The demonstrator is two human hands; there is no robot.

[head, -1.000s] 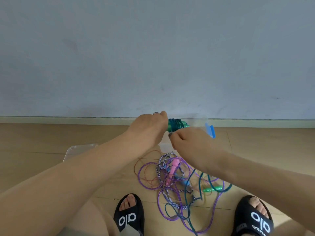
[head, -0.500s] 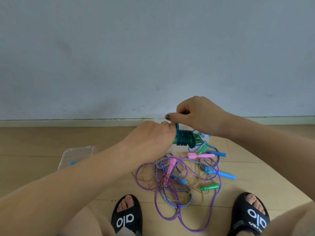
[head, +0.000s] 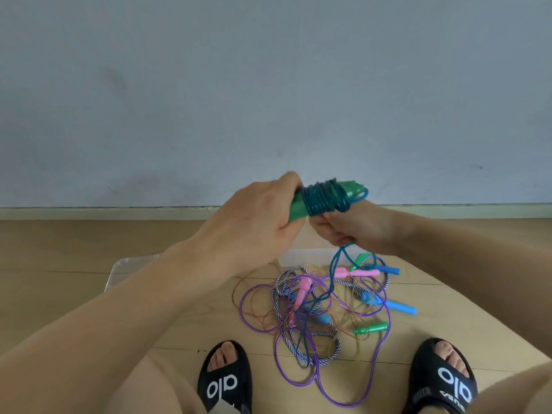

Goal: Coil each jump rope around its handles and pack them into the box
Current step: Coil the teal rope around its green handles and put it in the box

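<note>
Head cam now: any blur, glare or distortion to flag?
Head view: soft, even light, no glare; faint shadows under the rope pile. Wide-angle bend shows in the baseboard and stretched forearms. Left hand and coiled green rope fairly sharp, little motion blur.

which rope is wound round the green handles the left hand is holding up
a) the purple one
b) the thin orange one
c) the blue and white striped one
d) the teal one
d: the left hand grips the green handles with the teal rope coiled round them, its loose end running through the right hand down to the pile; the purple rope and the striped rope lie on the floor.
</note>
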